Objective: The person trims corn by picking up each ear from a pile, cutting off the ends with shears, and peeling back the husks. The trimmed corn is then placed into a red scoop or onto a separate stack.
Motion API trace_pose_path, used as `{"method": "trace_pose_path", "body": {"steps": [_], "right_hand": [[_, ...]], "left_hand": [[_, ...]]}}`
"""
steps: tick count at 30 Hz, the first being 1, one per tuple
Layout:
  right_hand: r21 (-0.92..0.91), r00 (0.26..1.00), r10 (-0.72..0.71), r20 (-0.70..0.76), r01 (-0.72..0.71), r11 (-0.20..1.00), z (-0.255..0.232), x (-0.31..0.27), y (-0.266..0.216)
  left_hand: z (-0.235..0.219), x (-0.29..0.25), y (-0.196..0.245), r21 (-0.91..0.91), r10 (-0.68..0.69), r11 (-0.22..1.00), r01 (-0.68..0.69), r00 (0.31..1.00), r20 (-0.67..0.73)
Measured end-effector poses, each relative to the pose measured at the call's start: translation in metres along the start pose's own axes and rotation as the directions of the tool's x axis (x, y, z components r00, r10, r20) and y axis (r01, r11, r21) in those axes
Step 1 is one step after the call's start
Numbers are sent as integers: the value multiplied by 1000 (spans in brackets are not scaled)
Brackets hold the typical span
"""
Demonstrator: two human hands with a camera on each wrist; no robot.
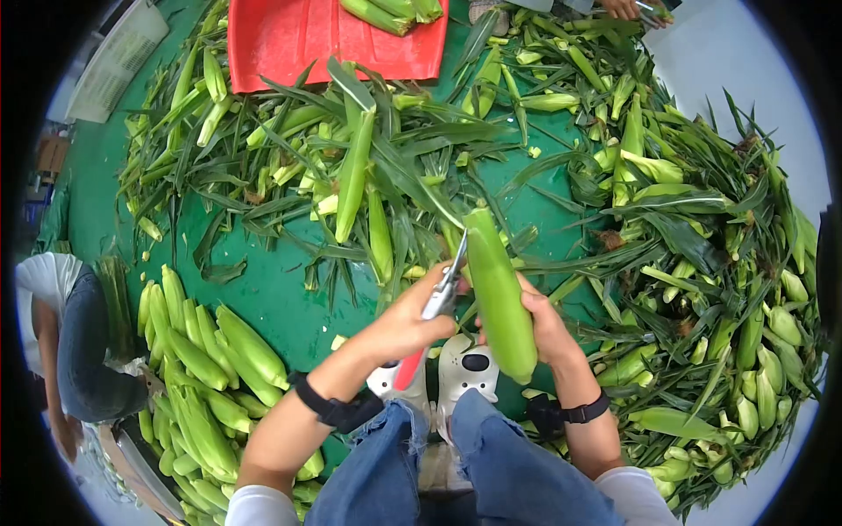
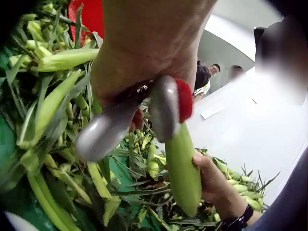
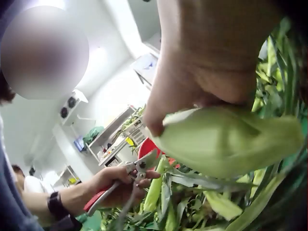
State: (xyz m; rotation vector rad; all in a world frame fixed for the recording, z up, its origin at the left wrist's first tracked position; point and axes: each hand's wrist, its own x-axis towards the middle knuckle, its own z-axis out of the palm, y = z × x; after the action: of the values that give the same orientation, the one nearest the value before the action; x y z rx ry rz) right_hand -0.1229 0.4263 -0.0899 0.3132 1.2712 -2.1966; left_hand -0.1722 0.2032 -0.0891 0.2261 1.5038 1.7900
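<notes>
Green crowded in from all sides! A big heap of husks (image 1: pixel 675 237) banked up along the right, and a tangle of leaves (image 1: pixel 281 175) sprawled over the green floor (image 1: pixel 303 307) ahead, lying between the feet and a red scoop (image 1: pixel 281 44) with a few ears (image 1: pixel 386 13) in it. Over on the left, a stack of corn (image 1: pixel 197 358) lay near a second person (image 1: pixel 88 342), with a white crate (image 1: pixel 118 66) in the far corner.

And there, mid-scene, was the cob (image 1: pixel 500 302), held up just over the white shoes (image 1: pixel 465 386), the right hand (image 1: pixel 548 320) clamped on its side, stalk end pointing up and away. Its husk looked pale green, smooth and snug, yellower at the near end; in the right wrist view the hand hid part of it. The left hand (image 1: pixel 408 324) was wrapped round red-handled shears (image 1: pixel 436 305), blade right beside the stalk end; whether they touched, nobody could tell.
</notes>
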Motion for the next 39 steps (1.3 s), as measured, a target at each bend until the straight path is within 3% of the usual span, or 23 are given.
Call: {"method": "trace_pose_path", "body": {"steps": [2, 4, 5, 6, 8, 9, 12, 13, 16, 19, 22, 25, 28, 30, 32, 34, 36, 37, 39], "right_hand": [[93, 990, 129, 55, -134, 987, 3, 2, 6], [74, 993, 113, -26, -110, 991, 7, -3, 6], [23, 995, 82, -51, -81, 996, 9, -6, 7], [-30, 996, 45, -71, -47, 998, 9, -6, 6], [-375, 982, -170, -83, 127, 918, 9, -6, 4], [-530, 960, -273, -63, 200, 824, 8, -6, 4], [-825, 948, -312, -62, 127, 550, -1, 0, -3], [-855, 937, -338, -87, 104, 508, 6, 2, -8], [-896, 901, -423, -102, 101, 432, 20, 2, -4], [-980, 840, -542, -31, 81, 183, 31, -1, -3], [-999, 829, -557, 41, 52, 3, 36, -5, -9], [-998, 789, -611, 69, 46, -53, 41, -4, 0], [-997, 768, -636, 78, 78, -27, 45, 1, 12], [-987, 790, -613, 13, 109, 119, 50, 5, 12], [-941, 820, -567, -72, 133, 312, 52, 10, 13], [-835, 860, -484, -165, 139, 532, 50, 17, 18], [-487, 895, -402, -191, 269, 831, 45, 27, 31], [-266, 913, -361, -190, 306, 914, 40, 32, 37], [-121, 957, -272, -104, 259, 958, 28, 41, 42]], "left_hand": [[13, 5, 8, 186, 80, 982, -35, 967, -243], [12, 18, 27, 422, 170, 906, 24, 894, -416], [5, 25, 27, 456, 330, 885, -90, 812, -481], [-5, 29, 32, 388, 241, 921, -17, 807, -538], [-20, 36, 27, 94, 212, 977, -193, 806, -553], [-20, 27, 34, 196, 226, 970, -146, 842, -490], [6, 1, 47, 140, 199, 978, -156, 896, -397], [15, -3, 49, 98, 182, 983, -155, 892, -413], [21, -1, 51, 297, 265, 946, -130, 838, -477], [18, 0, 53, 403, 311, 911, -93, 795, -521], [15, -3, 53, 484, 344, 872, -77, 799, -493], [15, -2, 55, 487, 300, 873, 1, 787, -539], [4, 6, 43, 203, 155, 979, -33, 769, -620], [1, 9, 40, -157, -7, 980, -119, 776, -631], [1, 11, 42, -526, -200, 835, -163, 800, -566], [5, 11, 48, -648, -228, 736, -197, 829, -511], [12, 8, 53, -729, -229, 650, -216, 859, -458], [14, 9, 50, -728, -190, 644, -234, 873, -449], [18, 8, 55, -741, -163, 613, -274, 874, -459]]}}
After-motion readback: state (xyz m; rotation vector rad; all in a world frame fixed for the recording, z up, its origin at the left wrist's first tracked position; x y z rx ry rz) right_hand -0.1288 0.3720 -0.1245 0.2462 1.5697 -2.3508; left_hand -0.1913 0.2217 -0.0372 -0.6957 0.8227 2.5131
